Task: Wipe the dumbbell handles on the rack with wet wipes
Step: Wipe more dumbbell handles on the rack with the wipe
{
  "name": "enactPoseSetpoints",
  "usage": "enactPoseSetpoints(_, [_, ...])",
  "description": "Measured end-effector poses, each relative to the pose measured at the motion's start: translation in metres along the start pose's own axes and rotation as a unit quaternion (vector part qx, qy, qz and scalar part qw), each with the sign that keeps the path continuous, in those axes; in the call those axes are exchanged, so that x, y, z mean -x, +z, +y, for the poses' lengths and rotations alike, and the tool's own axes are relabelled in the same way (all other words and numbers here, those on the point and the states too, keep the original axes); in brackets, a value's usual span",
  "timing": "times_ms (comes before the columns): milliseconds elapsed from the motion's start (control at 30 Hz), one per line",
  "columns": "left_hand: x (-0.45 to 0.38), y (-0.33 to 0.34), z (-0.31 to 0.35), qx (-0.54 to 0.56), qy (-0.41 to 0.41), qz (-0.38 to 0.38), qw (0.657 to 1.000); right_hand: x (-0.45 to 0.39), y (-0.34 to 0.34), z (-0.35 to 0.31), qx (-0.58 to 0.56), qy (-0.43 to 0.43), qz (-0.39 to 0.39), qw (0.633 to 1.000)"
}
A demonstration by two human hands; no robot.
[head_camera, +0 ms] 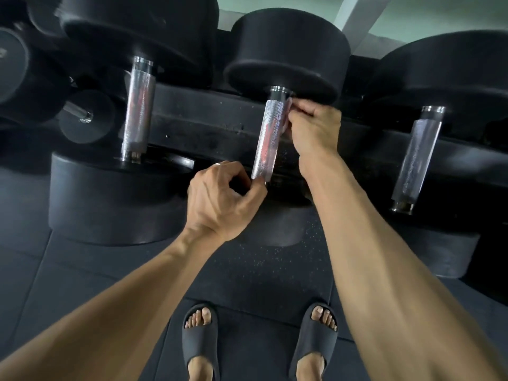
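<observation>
1. While the middle dumbbell handle lies across the black rack, a wet wipe is pinched against its far end by the curled fingers of the right hand.
2. Its near end is touched by the left hand, fingers curled; whether anything is gripped cannot be told.
3. Two more handles are seen, left and right.

Both bare forearms reached forward and up. The left hand sat lower, fingers curled, thumb and forefinger pinched together. The right hand was higher, fingers bent inward and fingertips pinching.
</observation>
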State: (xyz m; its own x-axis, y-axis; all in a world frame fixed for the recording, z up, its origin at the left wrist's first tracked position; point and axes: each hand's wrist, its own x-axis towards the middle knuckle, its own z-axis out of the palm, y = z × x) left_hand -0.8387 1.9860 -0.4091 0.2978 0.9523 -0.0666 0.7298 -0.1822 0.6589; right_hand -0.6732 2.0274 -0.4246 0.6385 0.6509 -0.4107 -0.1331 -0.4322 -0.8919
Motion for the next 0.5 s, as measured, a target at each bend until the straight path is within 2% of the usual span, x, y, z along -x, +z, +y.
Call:
enactPoseSetpoints(67, [0.000, 0.000, 0.000, 0.001, -0.004, -0.001, 1.000, 0.011, -0.008, 0.010, 0.010, 0.045, -0.050, 0.998])
enactPoseSetpoints(133, [0.001, -0.001, 0.001, 0.000, -0.005, -0.001, 1.000, 0.032, -0.025, 0.021, 0.042, 0.084, -0.137, 0.986])
enactPoseSetpoints(200, [0.000, -0.001, 0.001, -0.002, -0.001, -0.001, 1.000, 0.037, -0.032, 0.022, -0.009, 0.124, -0.177, 0.976])
enactPoseSetpoints(333, [0.000, -0.001, 0.001, 0.004, 0.007, 0.000, 1.000, 0.003, -0.008, 0.005, -0.231, 0.154, -0.087, 0.957])
enactPoseSetpoints(400, [0.000, -0.001, 0.000, 0.004, 0.007, 0.001, 1.000, 0.002, -0.005, 0.006, -0.254, 0.170, -0.073, 0.949])
enactPoseSetpoints(500, [0.001, -0.001, 0.001, 0.004, 0.010, 0.003, 1.000, 0.020, -0.022, 0.017, -0.219, 0.189, -0.121, 0.950])
